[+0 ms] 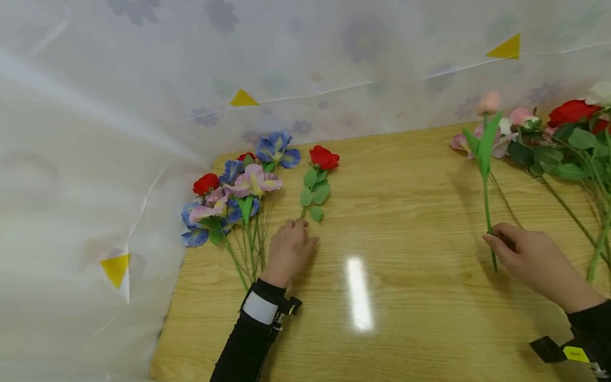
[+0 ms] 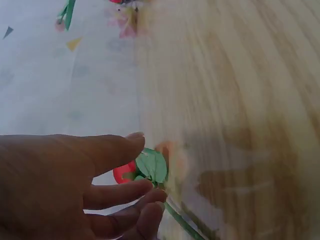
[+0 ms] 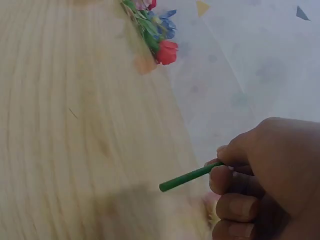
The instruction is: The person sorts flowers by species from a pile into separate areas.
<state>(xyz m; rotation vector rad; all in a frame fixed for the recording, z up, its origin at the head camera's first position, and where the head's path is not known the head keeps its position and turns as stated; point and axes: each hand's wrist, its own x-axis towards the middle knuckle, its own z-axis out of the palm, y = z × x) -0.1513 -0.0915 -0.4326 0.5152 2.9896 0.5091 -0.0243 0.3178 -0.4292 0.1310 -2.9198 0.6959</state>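
Note:
My right hand (image 1: 537,260) pinches the lower green stem of a pink tulip (image 1: 486,148) between thumb and fingers. The tulip stands upright above the table, its bud at the top; the right wrist view shows the cut stem end (image 3: 185,180) poking out past the fingertips. On the left, a red rose (image 1: 324,158) with green leaves lies on the table. My left hand (image 1: 290,252) is at the rose's stem, fingers loosely bent. In the left wrist view, the thumb is apart from the other fingers, with rose leaves (image 2: 151,166) just beyond them.
Left of the rose lies a bunch of artificial flowers (image 1: 253,181), blue, pale pink and red. More flowers (image 1: 573,112), red, pink and white, are piled at the right edge of the wooden table (image 1: 406,212). A pale flowered sheet (image 1: 305,53) with yellow triangles borders the back and left.

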